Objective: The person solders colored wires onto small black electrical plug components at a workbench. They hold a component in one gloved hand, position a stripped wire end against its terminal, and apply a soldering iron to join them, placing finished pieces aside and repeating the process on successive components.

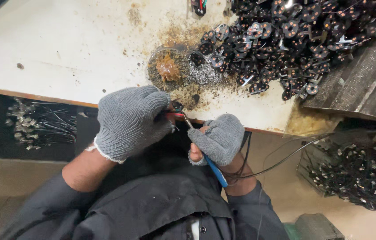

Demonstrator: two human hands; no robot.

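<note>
Dark jacket sleeves and collar fill the bottom of the view, closest to your head, as you lean over the stained white desk (63,49). Across its far right corner spreads the largest thing on it, a heap of small black round parts with copper-dotted faces and thin leads (294,40), piled within reach of your working side. Below the edge, a dark tray of loose wire pieces (41,122) sits to your left and a bin of finished black wired parts (357,178) to your right, each placed so a hand can drop to it without looking. Your left hand (130,120), in a grey knit glove, curls its fingers closed around a small piece with red and black wires (176,111), held just off the desk edge so the joint faces the tool. Your right hand (219,140), gloved in grey as well, grips the blue handle of a soldering iron (214,171) like a pen, fingers wrapped tight, its thin metal tip (187,121) angled up to touch the wired piece between both hands. Black cables trail from that wrist toward the right. Just beyond your hands, a round tin of brown flux paste (168,69) and a patch of silvery solder scraps (203,73) sit at the near edge, close enough for a quick dip.
</note>
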